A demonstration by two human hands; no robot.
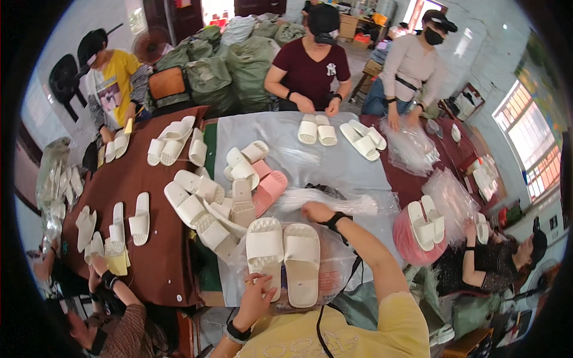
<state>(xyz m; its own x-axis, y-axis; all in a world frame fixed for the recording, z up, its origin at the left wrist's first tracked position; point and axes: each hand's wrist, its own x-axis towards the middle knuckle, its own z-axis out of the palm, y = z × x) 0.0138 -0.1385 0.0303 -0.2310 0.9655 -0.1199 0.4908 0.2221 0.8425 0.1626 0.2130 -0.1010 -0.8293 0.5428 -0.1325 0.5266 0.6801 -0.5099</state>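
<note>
In front of me a pair of white slide slippers lies side by side, toes pointing away. My left hand rests on the heel of the left slipper, its fingers partly bent and apart. My right hand reaches forward over a bundle of thin white plastic strips. Its fingers are curled closed there, and whatever they hold is hidden. To the left of the pair, a heap of white slippers is piled up, with pink slippers at its right side. Clear plastic lies beneath the pair.
A person in dark red handles white slippers across the table. At right, another person handles clear bags, near a pink round bundle bearing slippers. More slippers stand on the brown-covered table at left. Filled green sacks stand behind.
</note>
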